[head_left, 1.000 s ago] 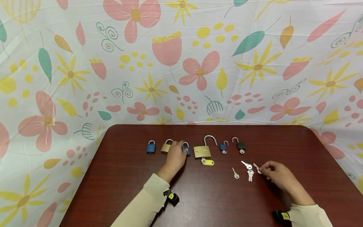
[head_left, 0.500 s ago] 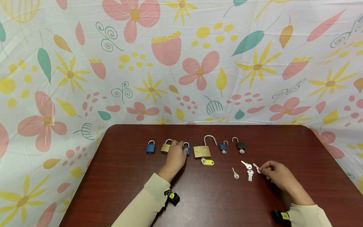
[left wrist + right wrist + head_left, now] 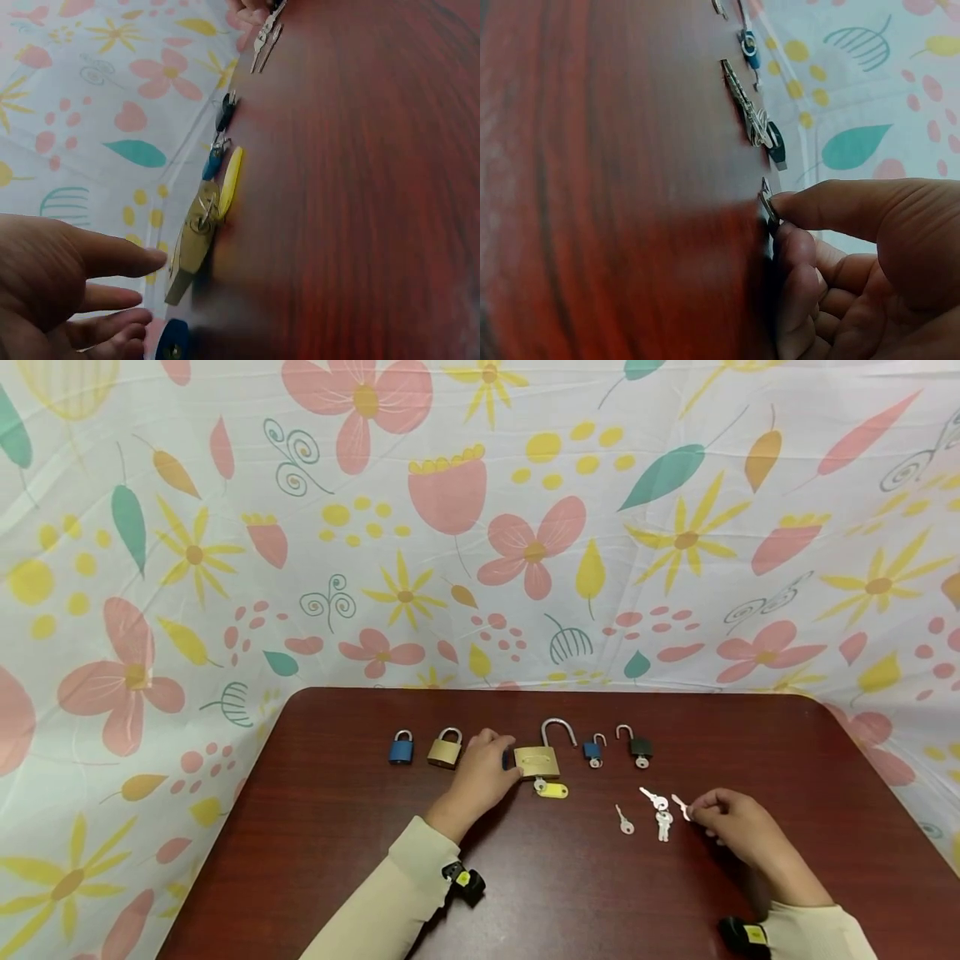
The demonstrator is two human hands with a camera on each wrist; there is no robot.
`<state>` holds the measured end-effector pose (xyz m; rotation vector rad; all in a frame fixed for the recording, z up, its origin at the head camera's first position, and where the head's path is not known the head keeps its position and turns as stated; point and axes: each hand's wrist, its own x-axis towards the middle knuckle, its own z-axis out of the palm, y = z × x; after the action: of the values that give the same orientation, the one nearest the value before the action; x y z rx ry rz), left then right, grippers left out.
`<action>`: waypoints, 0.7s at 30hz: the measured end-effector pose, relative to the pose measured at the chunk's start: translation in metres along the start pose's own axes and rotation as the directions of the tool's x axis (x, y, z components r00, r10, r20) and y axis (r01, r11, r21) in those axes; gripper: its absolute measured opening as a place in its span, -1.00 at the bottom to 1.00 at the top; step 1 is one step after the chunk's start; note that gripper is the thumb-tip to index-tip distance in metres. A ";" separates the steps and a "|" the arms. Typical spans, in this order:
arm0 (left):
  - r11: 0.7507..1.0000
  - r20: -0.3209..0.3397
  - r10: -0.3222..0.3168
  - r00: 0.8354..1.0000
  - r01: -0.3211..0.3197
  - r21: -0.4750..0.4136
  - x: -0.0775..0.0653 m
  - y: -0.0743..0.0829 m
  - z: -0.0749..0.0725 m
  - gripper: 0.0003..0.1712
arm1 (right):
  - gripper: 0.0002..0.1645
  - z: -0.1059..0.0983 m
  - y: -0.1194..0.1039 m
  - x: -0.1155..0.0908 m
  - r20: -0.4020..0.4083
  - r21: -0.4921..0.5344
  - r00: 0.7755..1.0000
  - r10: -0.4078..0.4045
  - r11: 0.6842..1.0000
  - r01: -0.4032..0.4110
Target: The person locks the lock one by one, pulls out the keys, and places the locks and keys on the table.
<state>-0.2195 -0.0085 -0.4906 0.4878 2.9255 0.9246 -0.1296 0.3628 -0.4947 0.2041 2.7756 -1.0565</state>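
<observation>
- Toward the middle of the worktop (image 3: 562,893), my left hand (image 3: 480,777) has shifted rightward since the earlier frames, toward the large brass padlock (image 3: 537,763).
- The left wrist view shows these fingers spread apart and holding nothing, the thumb just beside the large brass padlock; I cannot tell whether it touches.
- The middle blue padlock (image 3: 172,341), whose front and shackle showed beside my thumb a moment ago, is now almost hidden behind that hand in the head view; it sits near my fingertips.
- The smaller brass padlock (image 3: 444,752), partly covered before, now shows whole, its shackle closed, next to the left-end blue padlock (image 3: 401,751).
- My right hand (image 3: 738,828) has stayed where it was, thumb and forefinger clamped on a slim key (image 3: 680,805), just beside the key bunch (image 3: 663,818).
- A single key (image 3: 626,823) lies left of the bunch, as before.
- Unchanged too, the large brass padlock has its shackle up, with a key and yellow tag (image 3: 553,791) at its base.
- To its right, the small blue padlock (image 3: 592,750) and the black padlock (image 3: 641,746) remain open, each with a key in it.
</observation>
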 end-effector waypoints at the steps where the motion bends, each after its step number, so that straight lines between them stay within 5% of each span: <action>1: 1.000 0.026 0.006 1.000 -0.006 0.021 0.001 0.002 0.000 -0.38 | -0.73 0.000 0.000 0.000 -0.001 0.004 1.000 0.000 1.000 0.000; 9: 0.989 0.111 0.026 0.993 -0.042 0.141 0.010 0.010 0.007 -0.26 | -0.74 0.000 0.001 -0.001 0.000 0.010 1.000 -0.006 1.000 0.006; 21: 0.982 0.099 0.041 0.994 -0.058 0.178 0.010 0.010 0.012 -0.29 | -0.74 0.000 0.001 -0.001 -0.006 0.014 1.000 -0.006 1.000 0.006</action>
<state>-0.2244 0.0094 -0.4942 0.5983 2.9361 0.6240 -0.1279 0.3640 -0.4951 0.2007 2.7763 -1.0789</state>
